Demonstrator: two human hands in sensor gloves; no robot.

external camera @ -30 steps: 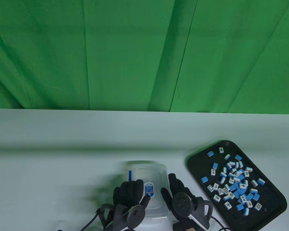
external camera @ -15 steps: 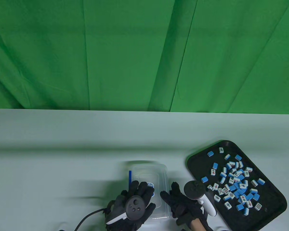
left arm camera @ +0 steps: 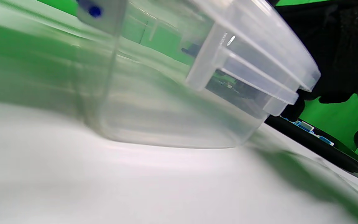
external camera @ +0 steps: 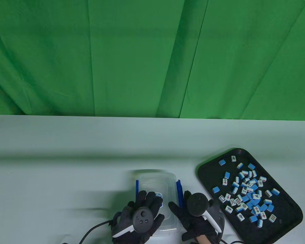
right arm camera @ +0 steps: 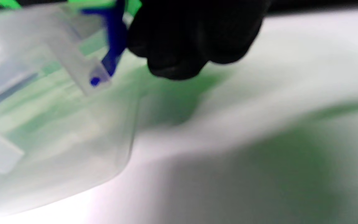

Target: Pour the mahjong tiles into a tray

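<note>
Currently left hand (external camera: 142, 218) is pressing flat, fingers spread, on the clear lidded container (external camera: 157, 185); right hand (external camera: 190, 216) is touching its blue latch (external camera: 179, 189), grip unclear, fingertips blurred.

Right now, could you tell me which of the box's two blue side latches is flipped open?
The right blue latch, beside the right hand, sticks out; the left blue latch lies flat.
</note>
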